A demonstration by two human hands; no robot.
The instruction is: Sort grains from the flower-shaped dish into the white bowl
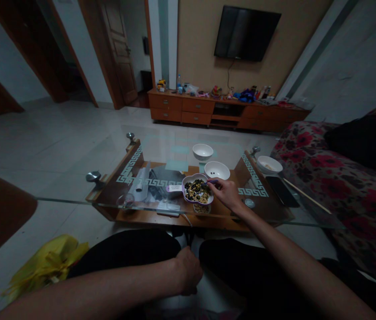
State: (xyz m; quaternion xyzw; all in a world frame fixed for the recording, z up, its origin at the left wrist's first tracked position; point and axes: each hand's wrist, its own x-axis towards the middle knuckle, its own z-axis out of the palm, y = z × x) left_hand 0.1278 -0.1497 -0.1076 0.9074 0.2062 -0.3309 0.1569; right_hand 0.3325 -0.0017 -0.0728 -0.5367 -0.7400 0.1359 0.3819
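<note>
Reaching right hand point(228, 192) into bean bowl point(197, 190) — left hand point(189, 270) fisted on lap.

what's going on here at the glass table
A person sits at a glass coffee table. Their right hand reaches over a purple bowl of mixed dark and pale beans and seems to hold a small purple tool at its rim. The left hand rests closed between the knees, holding nothing that shows. Three white bowls stand farther back: one just behind the purple bowl holds a few dark bits, and a dark phone and chopsticks lie to the right.
</note>
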